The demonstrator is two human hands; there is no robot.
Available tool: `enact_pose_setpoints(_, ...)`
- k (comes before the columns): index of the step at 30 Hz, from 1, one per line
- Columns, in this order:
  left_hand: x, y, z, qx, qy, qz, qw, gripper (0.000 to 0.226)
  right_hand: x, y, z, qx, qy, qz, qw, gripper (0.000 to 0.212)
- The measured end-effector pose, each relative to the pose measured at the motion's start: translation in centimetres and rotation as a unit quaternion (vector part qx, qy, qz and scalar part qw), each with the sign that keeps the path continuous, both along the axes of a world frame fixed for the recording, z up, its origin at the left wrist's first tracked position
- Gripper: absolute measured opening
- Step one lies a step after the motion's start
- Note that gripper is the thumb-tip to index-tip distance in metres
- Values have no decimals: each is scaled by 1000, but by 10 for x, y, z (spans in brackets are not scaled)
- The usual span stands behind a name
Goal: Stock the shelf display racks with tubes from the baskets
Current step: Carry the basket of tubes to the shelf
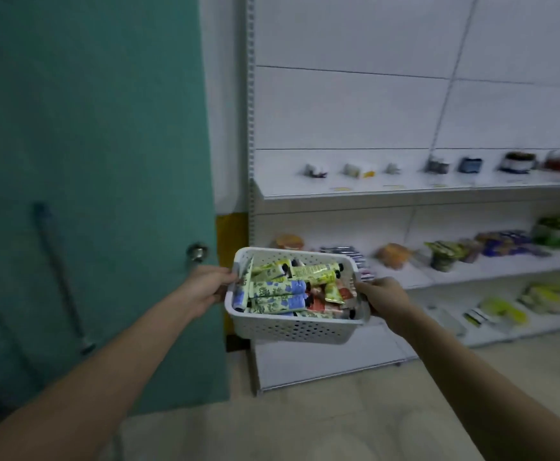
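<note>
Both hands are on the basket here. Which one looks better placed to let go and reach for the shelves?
Probably the right hand. It holds the white basket on the side nearest the stocked shelves, which extend rightward. The left hand holds the end beside the teal door, farther from them.

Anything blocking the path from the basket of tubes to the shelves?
Nothing visible does. Both hands, left hand and right hand, hold the white perforated plastic basket in open air before the white shelves.
</note>
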State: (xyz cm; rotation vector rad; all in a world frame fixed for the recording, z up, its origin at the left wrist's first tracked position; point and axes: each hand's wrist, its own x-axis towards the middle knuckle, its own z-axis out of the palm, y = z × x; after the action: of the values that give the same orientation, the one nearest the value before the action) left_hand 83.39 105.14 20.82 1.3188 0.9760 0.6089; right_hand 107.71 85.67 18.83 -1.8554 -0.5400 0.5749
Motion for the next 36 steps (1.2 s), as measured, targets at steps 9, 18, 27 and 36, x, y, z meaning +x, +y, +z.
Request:
enact_pose_setpoints(9,304,24,43,10,-22,-206,978,12,202,-66,22,10,13,-215,977,17)
enact_pose_setpoints(18,602,-54,28,-3,6,-315,949,8,428,-169,33,-4,21,-353,935,18)
enact_pose_setpoints(27,847,-128,61,19,-1,-392,920,20,623,-245,67,7,21,-428,904,13)
enact_pose_setpoints(36,1096,-192,16,8,22,-442,896,12,826,-301,38,-15,46,-469,882,23)
